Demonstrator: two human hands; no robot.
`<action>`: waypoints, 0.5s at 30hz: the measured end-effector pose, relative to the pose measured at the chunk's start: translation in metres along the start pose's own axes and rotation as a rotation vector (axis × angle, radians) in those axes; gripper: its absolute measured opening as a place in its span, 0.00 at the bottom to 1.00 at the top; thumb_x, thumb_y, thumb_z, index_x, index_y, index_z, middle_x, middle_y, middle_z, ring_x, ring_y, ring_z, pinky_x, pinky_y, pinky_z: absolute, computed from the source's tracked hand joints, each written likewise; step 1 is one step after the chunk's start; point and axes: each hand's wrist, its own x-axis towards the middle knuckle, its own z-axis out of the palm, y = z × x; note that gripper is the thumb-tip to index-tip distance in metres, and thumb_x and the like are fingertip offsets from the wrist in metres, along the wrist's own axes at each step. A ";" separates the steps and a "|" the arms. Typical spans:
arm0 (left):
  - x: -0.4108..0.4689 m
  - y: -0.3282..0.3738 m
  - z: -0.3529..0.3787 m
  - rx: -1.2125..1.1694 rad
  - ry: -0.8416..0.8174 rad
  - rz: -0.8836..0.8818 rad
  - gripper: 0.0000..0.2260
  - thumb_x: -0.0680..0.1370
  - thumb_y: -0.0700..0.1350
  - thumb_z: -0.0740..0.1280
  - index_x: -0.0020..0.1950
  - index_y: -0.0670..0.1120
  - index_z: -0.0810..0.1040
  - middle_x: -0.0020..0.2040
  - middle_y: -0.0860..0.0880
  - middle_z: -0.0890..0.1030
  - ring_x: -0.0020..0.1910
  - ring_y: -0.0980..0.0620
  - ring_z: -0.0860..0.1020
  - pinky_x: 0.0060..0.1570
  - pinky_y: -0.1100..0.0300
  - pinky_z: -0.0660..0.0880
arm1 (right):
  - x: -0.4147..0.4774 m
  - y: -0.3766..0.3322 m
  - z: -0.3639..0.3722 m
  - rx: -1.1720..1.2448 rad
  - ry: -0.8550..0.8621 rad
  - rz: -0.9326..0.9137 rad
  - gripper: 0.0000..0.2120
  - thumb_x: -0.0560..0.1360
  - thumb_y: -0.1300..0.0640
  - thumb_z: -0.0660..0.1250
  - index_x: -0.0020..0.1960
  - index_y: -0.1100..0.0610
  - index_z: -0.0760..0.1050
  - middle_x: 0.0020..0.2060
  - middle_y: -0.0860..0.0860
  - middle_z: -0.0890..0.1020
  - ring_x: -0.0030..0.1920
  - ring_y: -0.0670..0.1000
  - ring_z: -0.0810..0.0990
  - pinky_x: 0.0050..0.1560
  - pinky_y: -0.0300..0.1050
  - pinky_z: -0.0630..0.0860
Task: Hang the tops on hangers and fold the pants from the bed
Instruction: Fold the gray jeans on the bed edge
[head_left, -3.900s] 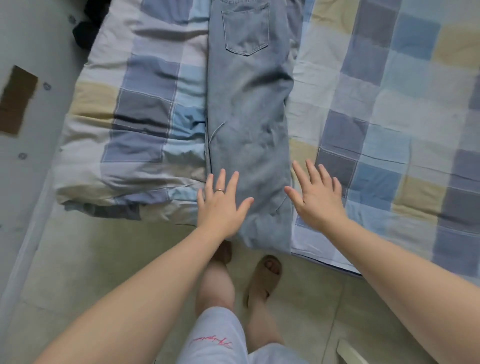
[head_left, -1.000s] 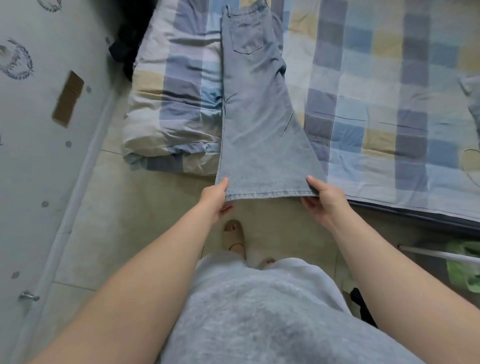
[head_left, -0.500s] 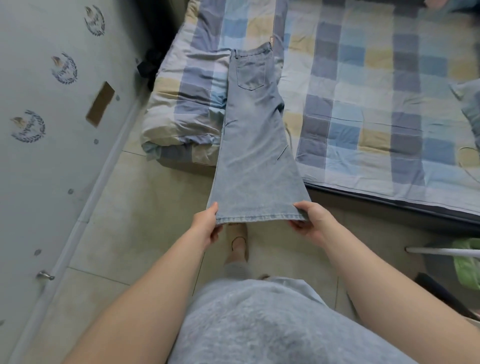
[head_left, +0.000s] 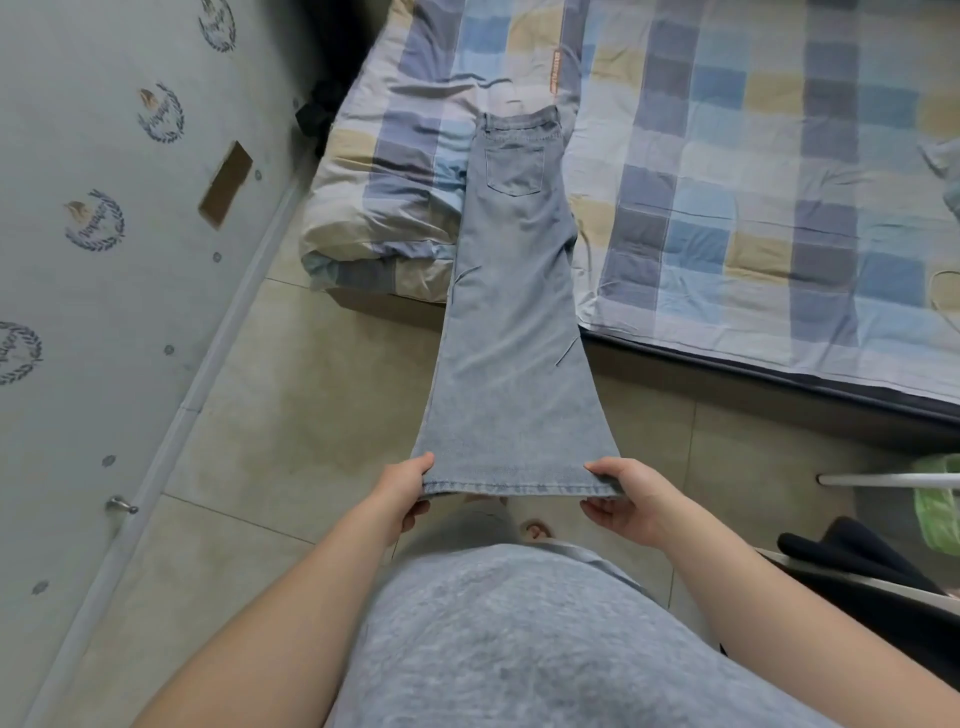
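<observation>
While the light-blue jeans (head_left: 514, 322) ran taut from the checked bed (head_left: 753, 208) at twelve o'clock, the left hand (head_left: 410, 486) and right hand (head_left: 621, 499) each pinched a corner of the hem (head_left: 519, 487), a fold apparently under way, needing it carried to the waistband (head_left: 519, 123).

Open floor (head_left: 291, 415) left of jeans (head_left: 514, 364); wall (head_left: 78, 312) far left, bed (head_left: 753, 208) ahead, white bar (head_left: 883, 480) rt.

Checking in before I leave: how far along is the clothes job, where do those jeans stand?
Done: the jeans lie leg over leg, one back pocket up, waist on the bed. In hand: the left hand and right hand pinch the hem corners, out past the bed edge. Left: the crosswise folds; no hung tops show.
</observation>
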 end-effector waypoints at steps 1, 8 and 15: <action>0.001 0.008 0.001 -0.018 0.002 0.012 0.12 0.80 0.57 0.64 0.50 0.49 0.76 0.38 0.49 0.76 0.30 0.52 0.72 0.28 0.64 0.61 | 0.000 -0.008 0.002 0.001 0.001 -0.015 0.04 0.75 0.62 0.70 0.46 0.59 0.75 0.32 0.54 0.80 0.33 0.52 0.79 0.35 0.46 0.80; 0.017 0.100 0.009 -0.221 -0.044 0.062 0.10 0.78 0.54 0.67 0.41 0.50 0.76 0.29 0.53 0.75 0.23 0.54 0.70 0.25 0.67 0.58 | 0.010 -0.095 0.028 0.025 0.061 -0.115 0.06 0.76 0.62 0.70 0.43 0.57 0.73 0.30 0.52 0.76 0.29 0.51 0.74 0.34 0.45 0.80; 0.064 0.253 0.007 -0.367 -0.151 0.060 0.14 0.79 0.54 0.64 0.35 0.50 0.73 0.24 0.53 0.72 0.19 0.55 0.70 0.21 0.70 0.56 | 0.052 -0.234 0.078 0.086 0.077 -0.171 0.08 0.79 0.59 0.67 0.41 0.55 0.73 0.27 0.51 0.75 0.25 0.47 0.73 0.35 0.44 0.76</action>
